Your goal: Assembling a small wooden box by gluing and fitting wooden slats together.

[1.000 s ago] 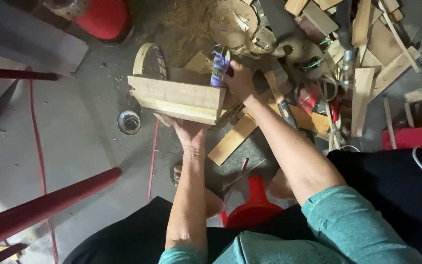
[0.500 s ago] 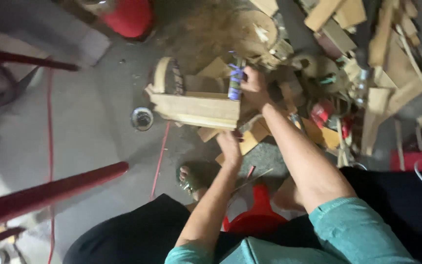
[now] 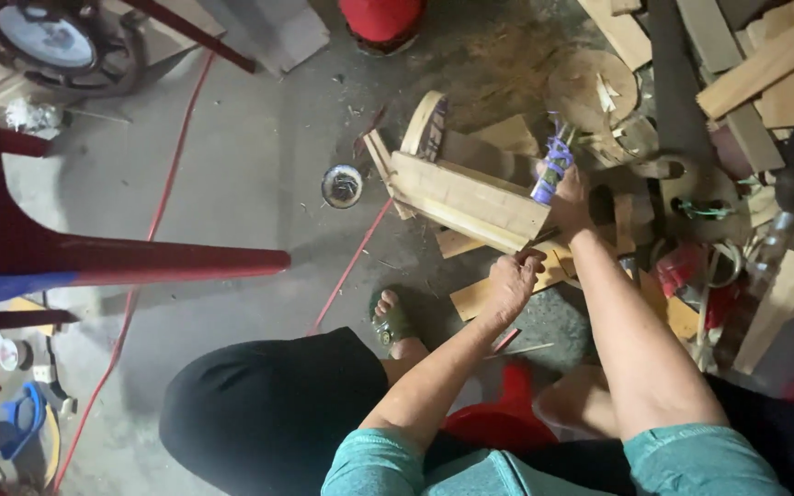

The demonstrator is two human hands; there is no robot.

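I hold a small pale wooden frame (image 3: 467, 197), box-like with slatted sides, above the concrete floor. My left hand (image 3: 510, 283) grips its lower near edge from underneath. My right hand (image 3: 570, 204) is closed around a tool with a purple and white handle (image 3: 551, 165), pressed against the frame's right end. A round wooden ring (image 3: 420, 123) stands just behind the frame. My forearms reach up from the bottom of the view, and my sandalled foot (image 3: 391, 323) rests on the floor below the frame.
A heap of wood offcuts and planks (image 3: 765, 83) fills the right side. A red cable (image 3: 172, 174) runs across the floor. A small round metal tin (image 3: 342, 185) lies left of the frame. Red furniture legs (image 3: 140, 260) cross at left; a red stool (image 3: 498, 413) is below me.
The view has shifted, so the frame now sits farther right and higher. My left hand slid from under the frame's middle toward its right lower edge. My right hand keeps the tool at the frame's end.
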